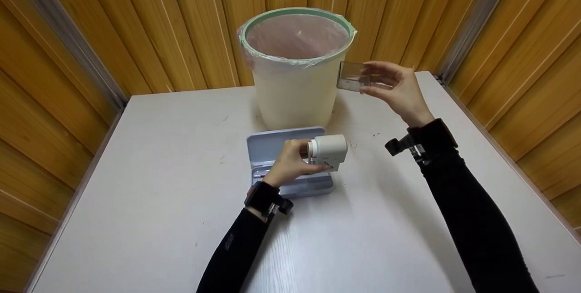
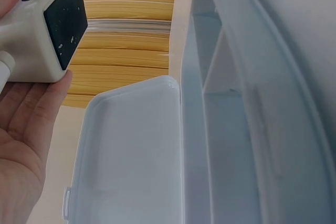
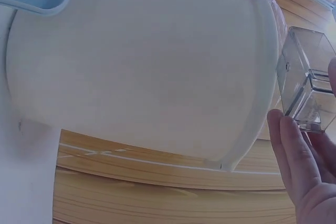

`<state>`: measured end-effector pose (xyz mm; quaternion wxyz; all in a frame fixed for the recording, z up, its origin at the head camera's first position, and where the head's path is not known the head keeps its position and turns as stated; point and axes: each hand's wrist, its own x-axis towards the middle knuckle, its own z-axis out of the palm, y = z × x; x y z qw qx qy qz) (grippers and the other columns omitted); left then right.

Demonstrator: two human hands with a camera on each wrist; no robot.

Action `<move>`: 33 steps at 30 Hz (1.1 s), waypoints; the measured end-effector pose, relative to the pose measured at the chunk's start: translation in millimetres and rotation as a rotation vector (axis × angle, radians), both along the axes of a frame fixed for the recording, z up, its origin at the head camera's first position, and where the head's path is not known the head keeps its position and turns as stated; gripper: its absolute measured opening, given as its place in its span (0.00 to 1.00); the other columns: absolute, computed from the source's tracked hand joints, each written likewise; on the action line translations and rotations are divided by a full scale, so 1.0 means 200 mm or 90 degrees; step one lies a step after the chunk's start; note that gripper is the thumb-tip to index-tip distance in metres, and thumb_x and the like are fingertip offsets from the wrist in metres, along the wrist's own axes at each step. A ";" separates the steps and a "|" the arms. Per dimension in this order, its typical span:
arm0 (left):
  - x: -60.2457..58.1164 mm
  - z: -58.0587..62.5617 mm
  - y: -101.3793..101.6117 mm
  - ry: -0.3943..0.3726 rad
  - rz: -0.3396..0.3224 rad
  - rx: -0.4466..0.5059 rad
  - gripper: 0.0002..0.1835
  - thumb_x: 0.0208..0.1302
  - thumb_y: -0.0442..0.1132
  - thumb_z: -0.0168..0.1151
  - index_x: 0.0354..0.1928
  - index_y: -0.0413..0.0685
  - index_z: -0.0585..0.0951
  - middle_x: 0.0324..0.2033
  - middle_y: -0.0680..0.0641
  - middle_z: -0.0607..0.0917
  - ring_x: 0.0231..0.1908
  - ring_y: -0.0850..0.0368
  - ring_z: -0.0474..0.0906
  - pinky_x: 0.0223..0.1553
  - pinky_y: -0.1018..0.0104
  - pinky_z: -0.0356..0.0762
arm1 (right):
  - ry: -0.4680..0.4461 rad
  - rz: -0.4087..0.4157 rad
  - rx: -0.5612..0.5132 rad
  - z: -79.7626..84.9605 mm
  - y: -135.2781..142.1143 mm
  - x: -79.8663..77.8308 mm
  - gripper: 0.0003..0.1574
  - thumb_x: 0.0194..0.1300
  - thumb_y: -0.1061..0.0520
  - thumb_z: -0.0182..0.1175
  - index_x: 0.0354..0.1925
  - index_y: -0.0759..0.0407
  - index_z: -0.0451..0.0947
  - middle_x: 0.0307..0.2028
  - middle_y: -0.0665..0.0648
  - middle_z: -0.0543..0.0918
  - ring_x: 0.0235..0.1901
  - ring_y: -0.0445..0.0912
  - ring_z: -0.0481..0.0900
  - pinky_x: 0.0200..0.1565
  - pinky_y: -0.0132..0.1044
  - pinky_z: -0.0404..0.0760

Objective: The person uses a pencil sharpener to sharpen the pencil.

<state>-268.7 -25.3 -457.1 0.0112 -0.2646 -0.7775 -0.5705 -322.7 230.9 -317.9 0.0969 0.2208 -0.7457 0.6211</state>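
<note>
My left hand [image 1: 289, 164] grips a white pencil sharpener [image 1: 330, 151] over the opened pencil case [image 1: 292, 188]. The left wrist view shows the sharpener's dark end face [image 2: 66, 22] with pale specks on it. At the right side of the bin, my right hand [image 1: 399, 88] holds a clear plastic box [image 1: 353, 76] between thumb and fingers, close to the bin's rim. In the right wrist view the clear box [image 3: 304, 77] is tilted and partly hidden by the fingers. A slim pencil-like item [image 1: 259, 175] lies in the case, partly behind my left hand.
A cream bin [image 1: 295, 93] with a green rim and a thin pinkish liner stands at the back of the white table [image 1: 172, 161]. Small dark specks [image 1: 376, 135] lie on the table right of the bin. Wood-patterned walls [image 1: 181, 20] enclose the back and sides.
</note>
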 end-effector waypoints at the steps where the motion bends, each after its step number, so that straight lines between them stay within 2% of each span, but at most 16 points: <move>1: 0.00 0.00 0.00 -0.001 -0.001 0.001 0.26 0.44 0.35 0.80 0.48 0.38 0.83 0.42 0.42 0.89 0.39 0.56 0.87 0.42 0.66 0.84 | 0.001 0.003 0.014 -0.03 0.01 0.01 0.30 0.55 0.70 0.69 0.58 0.67 0.77 0.48 0.55 0.85 0.46 0.40 0.84 0.49 0.26 0.82; 4: 0.00 0.00 -0.01 -0.006 0.002 0.003 0.26 0.44 0.36 0.80 0.49 0.38 0.83 0.42 0.42 0.89 0.39 0.55 0.86 0.43 0.62 0.85 | -0.002 0.014 0.054 -0.12 0.05 0.03 0.31 0.55 0.70 0.69 0.59 0.69 0.76 0.49 0.56 0.84 0.46 0.39 0.84 0.49 0.26 0.82; 8: -0.01 0.01 -0.03 0.001 0.009 0.004 0.27 0.44 0.36 0.80 0.49 0.39 0.83 0.43 0.42 0.89 0.39 0.55 0.87 0.43 0.59 0.85 | -0.034 0.027 0.091 -0.24 0.09 0.05 0.32 0.55 0.68 0.70 0.59 0.68 0.75 0.52 0.60 0.82 0.46 0.38 0.84 0.48 0.27 0.82; 12: -0.01 0.02 -0.05 0.018 0.021 0.000 0.26 0.44 0.36 0.79 0.49 0.38 0.83 0.43 0.42 0.89 0.40 0.54 0.87 0.42 0.63 0.86 | -0.071 0.045 0.114 -0.36 0.12 0.08 0.33 0.55 0.68 0.70 0.60 0.68 0.74 0.54 0.68 0.80 0.47 0.38 0.84 0.46 0.27 0.83; 17: -0.02 0.01 -0.08 0.025 0.030 0.000 0.26 0.45 0.36 0.80 0.49 0.38 0.83 0.44 0.42 0.88 0.41 0.55 0.87 0.42 0.67 0.85 | -0.111 0.075 0.126 -0.46 0.14 0.12 0.35 0.54 0.67 0.71 0.60 0.69 0.74 0.56 0.71 0.79 0.47 0.38 0.83 0.48 0.28 0.83; 23: -0.03 0.01 -0.10 0.030 0.044 0.008 0.27 0.45 0.35 0.79 0.51 0.38 0.83 0.44 0.41 0.88 0.42 0.53 0.86 0.43 0.66 0.84 | -0.134 0.117 0.123 -0.54 0.13 0.15 0.34 0.54 0.68 0.70 0.59 0.71 0.74 0.55 0.75 0.79 0.47 0.40 0.84 0.47 0.31 0.84; 29: -0.03 0.02 -0.11 0.027 0.047 0.019 0.28 0.44 0.33 0.79 0.51 0.37 0.82 0.44 0.39 0.88 0.43 0.51 0.86 0.45 0.66 0.84 | -0.148 0.152 0.120 -0.58 0.09 0.17 0.34 0.54 0.67 0.71 0.59 0.69 0.74 0.55 0.74 0.79 0.49 0.44 0.84 0.47 0.32 0.84; 33: -0.03 0.02 -0.10 0.039 0.039 0.023 0.27 0.44 0.32 0.79 0.51 0.37 0.82 0.44 0.40 0.88 0.43 0.53 0.86 0.44 0.67 0.84 | -0.151 0.164 0.107 -0.61 0.06 0.17 0.34 0.54 0.67 0.71 0.59 0.72 0.74 0.52 0.67 0.82 0.49 0.44 0.84 0.47 0.32 0.84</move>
